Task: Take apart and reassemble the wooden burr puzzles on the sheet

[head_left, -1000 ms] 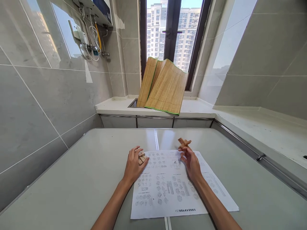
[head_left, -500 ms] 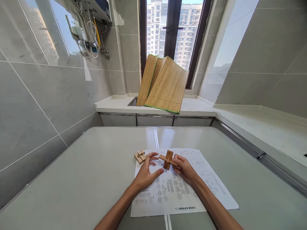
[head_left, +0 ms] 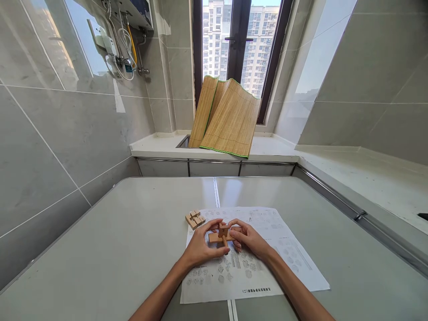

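Observation:
Between my two hands is a wooden interlocking puzzle (head_left: pixel 216 238), made of crossed flat pieces, with a "2" marked on the upright one. My left hand (head_left: pixel 203 244) curls around its left side, thumb at the near end of the projecting piece and fingers at the far side. My right hand (head_left: pixel 249 238) closes on the right end of the puzzle, its fingertips partly hiding that end. Just beyond my left hand lies a group of lighter wooden puzzle pieces (head_left: pixel 194 220), at the paper's far left corner.
A printed instruction sheet (head_left: pixel 264 281) with small diagrams lies under my hands on the pale table (head_left: pixel 100 249). Beyond the table, a bamboo mat (head_left: pixel 230 120) leans against the window on a white ledge (head_left: pixel 277 151). Tiled walls stand on both sides.
The puzzle has turned, so the numbered piece now stands upright behind a sideways flat piece. It has shifted slightly left and nearer, and my left hand has closed onto it.

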A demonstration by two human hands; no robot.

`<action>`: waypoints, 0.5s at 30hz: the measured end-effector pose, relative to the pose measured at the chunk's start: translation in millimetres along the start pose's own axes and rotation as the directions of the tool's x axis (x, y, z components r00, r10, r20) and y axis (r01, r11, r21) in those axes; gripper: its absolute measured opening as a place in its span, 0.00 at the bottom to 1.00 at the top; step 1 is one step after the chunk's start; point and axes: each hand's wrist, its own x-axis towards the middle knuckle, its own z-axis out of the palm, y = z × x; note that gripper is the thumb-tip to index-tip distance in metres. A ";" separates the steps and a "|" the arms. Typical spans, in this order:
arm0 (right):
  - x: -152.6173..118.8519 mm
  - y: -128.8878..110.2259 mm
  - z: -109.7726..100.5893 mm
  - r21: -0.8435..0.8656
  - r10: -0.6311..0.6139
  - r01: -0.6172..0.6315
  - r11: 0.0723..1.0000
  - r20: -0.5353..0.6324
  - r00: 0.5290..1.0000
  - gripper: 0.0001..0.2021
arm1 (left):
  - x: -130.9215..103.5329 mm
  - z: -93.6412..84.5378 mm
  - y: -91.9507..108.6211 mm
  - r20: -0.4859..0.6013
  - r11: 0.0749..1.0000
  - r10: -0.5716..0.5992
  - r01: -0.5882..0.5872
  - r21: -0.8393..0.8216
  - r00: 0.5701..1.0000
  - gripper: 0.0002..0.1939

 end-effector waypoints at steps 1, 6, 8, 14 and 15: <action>0.6 0.8 0.0 -0.026 -0.007 0.007 1.000 0.004 1.000 0.20 | 0.0 0.2 -1.5 -0.022 0.999 0.015 -0.014 0.036 1.000 0.39; 1.7 0.2 1.1 -0.111 -0.034 0.031 0.993 -0.021 0.999 0.21 | 0.1 0.8 -9.9 -0.050 0.987 0.053 -0.045 0.156 0.997 0.39; 1.1 -1.3 1.1 -0.119 -0.024 0.021 0.993 -0.021 0.999 0.21 | 0.0 0.3 -9.9 -0.035 0.984 0.052 -0.045 0.170 0.998 0.39; 0.6 -1.5 0.0 -0.105 0.014 -0.013 0.994 0.010 1.000 0.21 | 0.0 -2.9 -1.4 0.003 0.982 0.046 -0.045 0.183 0.999 0.37; 0.8 -1.2 0.0 -0.103 0.012 -0.011 0.995 0.008 1.000 0.21 | 0.0 -3.3 -0.6 0.005 0.982 0.047 -0.047 0.184 0.999 0.37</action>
